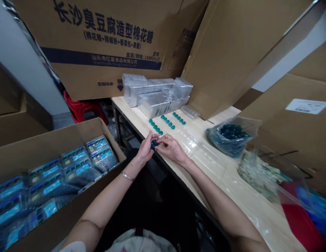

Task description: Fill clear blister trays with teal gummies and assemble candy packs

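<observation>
Head view: the left hand (145,148) and right hand (169,148) are pinching a small teal piece (153,144) between their fingertips. Rows of teal pieces (165,122) are lying on the table (128,112).

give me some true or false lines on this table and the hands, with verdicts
The left hand wears a bracelet at the wrist: true.
The right hand holds scissors: false, both hands pinch a small dark teal piece.
Rows of teal pieces lie on the wooden table: true.
The bag of teal pieces sits in the cardboard box: false, it lies on the table, and the box holds blue-labelled packs.
</observation>
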Available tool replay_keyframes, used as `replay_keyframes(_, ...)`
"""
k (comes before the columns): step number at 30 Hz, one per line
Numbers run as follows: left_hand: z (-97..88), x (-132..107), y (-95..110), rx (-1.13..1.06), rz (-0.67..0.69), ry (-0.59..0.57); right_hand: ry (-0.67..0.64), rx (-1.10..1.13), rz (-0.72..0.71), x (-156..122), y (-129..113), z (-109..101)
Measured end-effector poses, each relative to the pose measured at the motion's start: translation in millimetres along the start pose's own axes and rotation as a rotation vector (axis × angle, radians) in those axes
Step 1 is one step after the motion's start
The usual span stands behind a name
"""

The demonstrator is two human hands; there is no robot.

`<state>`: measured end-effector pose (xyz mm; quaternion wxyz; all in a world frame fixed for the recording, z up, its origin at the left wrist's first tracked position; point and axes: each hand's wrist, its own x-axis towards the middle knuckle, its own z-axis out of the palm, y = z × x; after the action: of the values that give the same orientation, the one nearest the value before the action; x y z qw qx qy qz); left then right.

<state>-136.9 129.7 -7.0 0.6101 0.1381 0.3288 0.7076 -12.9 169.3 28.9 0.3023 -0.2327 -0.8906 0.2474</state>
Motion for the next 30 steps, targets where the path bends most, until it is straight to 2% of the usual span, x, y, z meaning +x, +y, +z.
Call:
replay_keyframes(4,14.6,-5,-12,0.064,-0.004,-0.019,0.051,-0.008,0.013,-11,-1,-2)
replay_keyframes(8,26.4,-5,-22,0.118,0.014,-0.037,0.106,0.011,0.111,-17,3,-10)
replay_keyframes(11,35.7,-4,-28,0.151,-0.01,-0.081,0.148,0.066,0.23,-21,7,-17)
replay_keyframes(15,44.3,-3,-36,0.106,-0.091,-0.14,0.199,0.257,0.446,-25,19,-29)
replay_keyframes(19,44.8,-5,-43,0.16,-0.021,-0.177,0.232,0.404,0.561,-32,30,-40)
replay_keyframes(22,42.3,-6,-45,0.329,0.095,-0.2,0.223,0.51,0.566,-38,35,-45)
replay_keyframes(25,40.1,-7,-45,0.455,0.147,-0.192,0.24,0.574,0.511,-44,37,-46)
replay_keyframes(27,39.5,-7,-44,0.5,0.144,-0.216,0.251,0.5,0.418,-47,37,-47)
replay_keyframes(30,39.6,-9,-43,0.546,0.126,-0.247,0.242,0.218,0.269,-50,35,-50)
